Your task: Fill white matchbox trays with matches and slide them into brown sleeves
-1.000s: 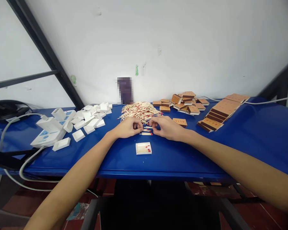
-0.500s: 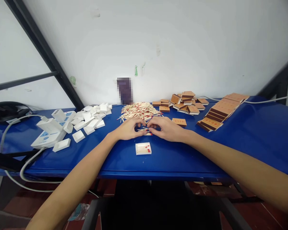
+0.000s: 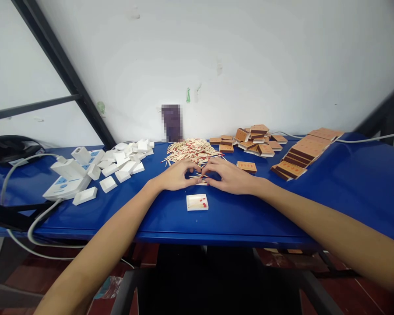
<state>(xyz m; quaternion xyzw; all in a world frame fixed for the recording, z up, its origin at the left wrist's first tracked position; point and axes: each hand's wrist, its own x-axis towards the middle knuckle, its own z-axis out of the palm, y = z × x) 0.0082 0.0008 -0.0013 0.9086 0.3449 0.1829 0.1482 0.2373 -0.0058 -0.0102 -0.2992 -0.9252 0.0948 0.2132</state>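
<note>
Several loose red-tipped matches [image 3: 195, 176] lie on the blue table between my two hands, in front of a large heap of matches [image 3: 193, 150]. My left hand [image 3: 179, 175] curves in from the left, thumb and fingers closed around the matches' plain ends. From the right, my right hand [image 3: 228, 176] has its thumb and index finger bent in on the red heads. Its fingertips nearly meet those of the left; the exact contact is partly hidden. Nearer to me sits a white matchbox tray [image 3: 193, 203] with a few matches inside.
White empty trays [image 3: 126, 159] are heaped at the left beside a power strip [image 3: 67, 186] with plugs and cables. Matchbox sleeves [image 3: 254, 140] lie piled at the back right, with stacked rows [image 3: 302, 151] farther right. One single box [image 3: 246, 166] lies near my right hand.
Both hands stay almost in place, with small finger movements at the matches. The right thumb has shifted slightly. The whole view has moved a little.
</note>
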